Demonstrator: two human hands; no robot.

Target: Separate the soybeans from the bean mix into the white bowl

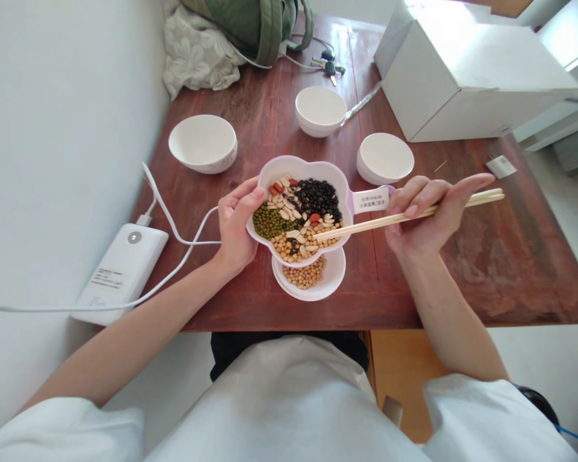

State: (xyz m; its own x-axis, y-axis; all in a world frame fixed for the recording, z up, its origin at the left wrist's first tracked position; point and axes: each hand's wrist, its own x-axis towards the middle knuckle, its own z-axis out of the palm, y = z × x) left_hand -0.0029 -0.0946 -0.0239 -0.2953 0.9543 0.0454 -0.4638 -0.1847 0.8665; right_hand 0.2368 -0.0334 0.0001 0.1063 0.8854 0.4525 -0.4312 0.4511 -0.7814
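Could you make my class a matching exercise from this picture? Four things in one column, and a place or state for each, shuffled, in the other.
Things
1. Chopsticks
2. Power bank
3. Keys
4. Dish

Places and states
A. On the table, near the green bag
B. Filled with beans of several colours, the left hand at its edge
C. In the right hand
D. With a white cable plugged in

Right pairs: 1-C, 2-D, 3-A, 4-B

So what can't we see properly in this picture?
All in the head view:
Lower bowl: partly hidden by the flower-shaped dish.
Left hand: some fingertips hidden by the dish too.
Green bag: top cut off by the upper edge.
White cable: runs out past the left edge.
Power bank: small print too tiny to read.
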